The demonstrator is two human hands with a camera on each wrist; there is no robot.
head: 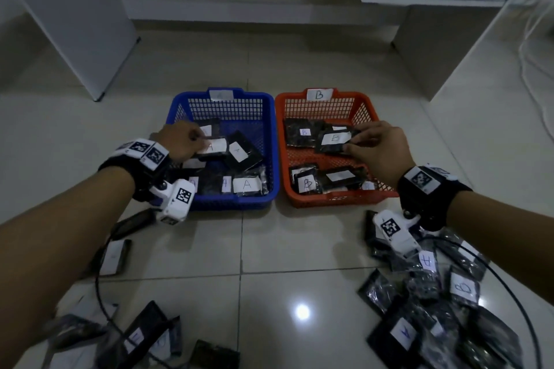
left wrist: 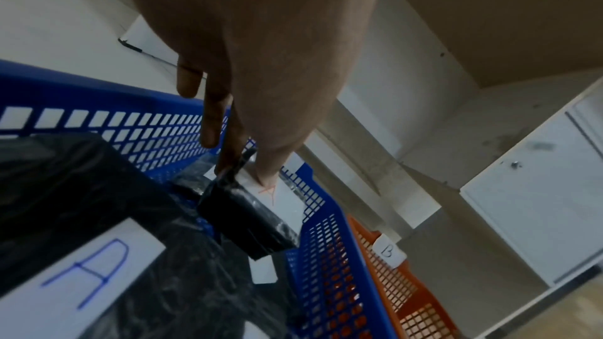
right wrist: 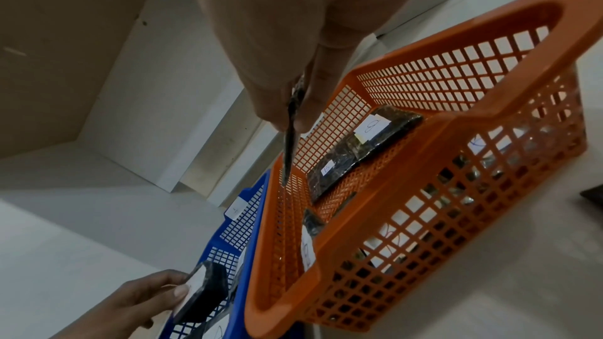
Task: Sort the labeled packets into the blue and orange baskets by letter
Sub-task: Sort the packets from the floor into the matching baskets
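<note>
— Head view: what was seen, from the biggest thing down?

— Two baskets were seen side by side and touching on the tiled floor, the blue basket point(head: 271, 141) tagged A on the left, the orange basket point(head: 280, 141) tagged B on the right. Unsorted packets were left in two loose piles on the floor near the person, the right pile point(head: 425, 296) and the left pile point(head: 120, 329).

— And the hands?

— An A packet point(head: 213, 147) was pinched at its edge by the left hand point(head: 180, 141), thumb pressed on its white label, over the blue basket. A B packet point(head: 334, 140) was pinched between thumb and fingers of the right hand point(head: 379, 148), over the orange basket. Both packets were held inside the rims and above the packets already lying there.

— How would the release be done well?

— Each packet would best be lowered flat before the pinch is opened, label upward, so that nothing slides over a rim or into the wrong basket. The letter should be checked against the basket tag first; both seemed matched.

— Counts?

— Two baskets and two held packets were counted. About six packets could be made out in the blue basket and about five in the orange. The floor piles could not be counted exactly, being overlapped and blurred.
</note>
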